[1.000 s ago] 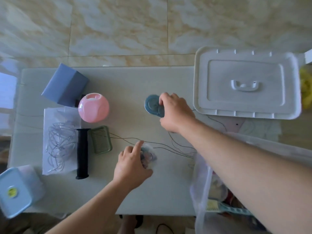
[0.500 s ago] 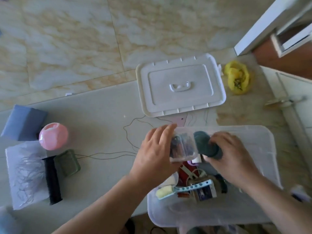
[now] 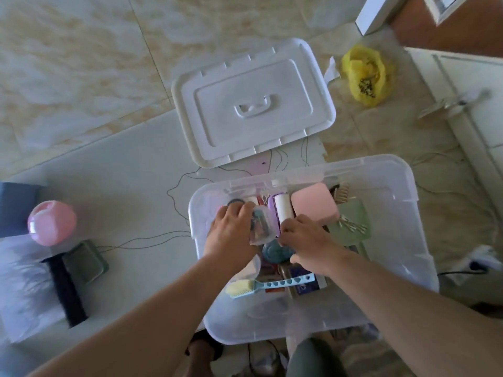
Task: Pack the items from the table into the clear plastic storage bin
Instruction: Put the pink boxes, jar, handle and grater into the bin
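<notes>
While both hands are lowered inside the clear plastic storage bin (image 3: 394,186), a small clear plastic pouch (image 3: 262,228) is pinched by the left hand (image 3: 231,235). A round teal disc (image 3: 275,251), directly beneath the right hand (image 3: 304,240), is touched by curled fingers; a firm hold cannot be told. The pouch's long axis runs away from the person, and free bin floor lies just below both grips.

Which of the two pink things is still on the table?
The round pink ball, left of the clear bin; the flat pink box already lies inside it.
</notes>
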